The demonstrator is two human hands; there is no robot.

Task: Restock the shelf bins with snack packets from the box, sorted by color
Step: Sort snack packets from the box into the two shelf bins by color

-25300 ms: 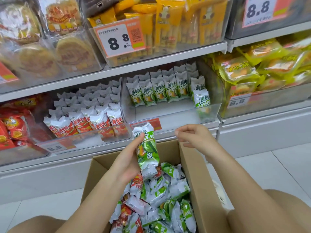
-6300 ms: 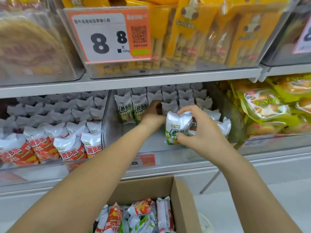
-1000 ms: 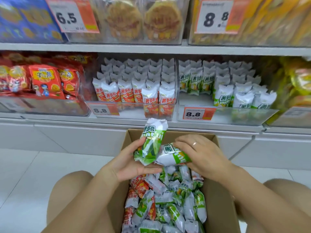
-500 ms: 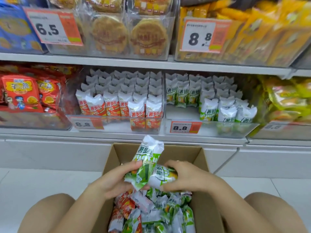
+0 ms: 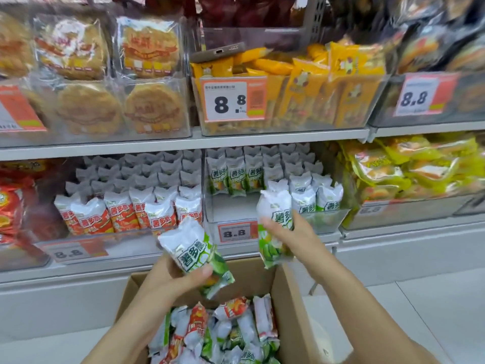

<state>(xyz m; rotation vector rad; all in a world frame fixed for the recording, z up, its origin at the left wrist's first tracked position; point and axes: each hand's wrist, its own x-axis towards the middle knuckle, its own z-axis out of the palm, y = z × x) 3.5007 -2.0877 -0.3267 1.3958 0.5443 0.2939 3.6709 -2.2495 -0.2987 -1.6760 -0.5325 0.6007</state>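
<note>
While both hands are raised above the cardboard box (image 5: 286, 306), a green snack packet is held in each. The left hand (image 5: 170, 279) is seen just above the box's far edge, its fingers and thumb clamped round the lower half of a tilted green packet (image 5: 194, 253), whose white top points up and away from the box. The right hand (image 5: 291, 229) is held above the box's far right corner, its fingers curled round a second green packet (image 5: 275, 227), which is kept nearly upright just in front of the green-packet bin (image 5: 328, 222).

That clear bin is set on the lower shelf directly behind the box; rows of green packets are stood along its back and right side, while bare floor is left at its front left. An orange price tag (image 5: 236, 232) marked 8.8 is fixed to its front. Beside it, behind the box's left corner, the red-packet bin (image 5: 78, 237) is filled with rows of upright red packets.

Inside the box, a loose heap of mixed red and green packets (image 5: 217, 334) is seen. On the shelf above the box, bins of round cakes (image 5: 152, 106) and yellow packets (image 5: 328, 88) are ranged, and a phone (image 5: 217, 52) is laid on top of the yellow ones.
</note>
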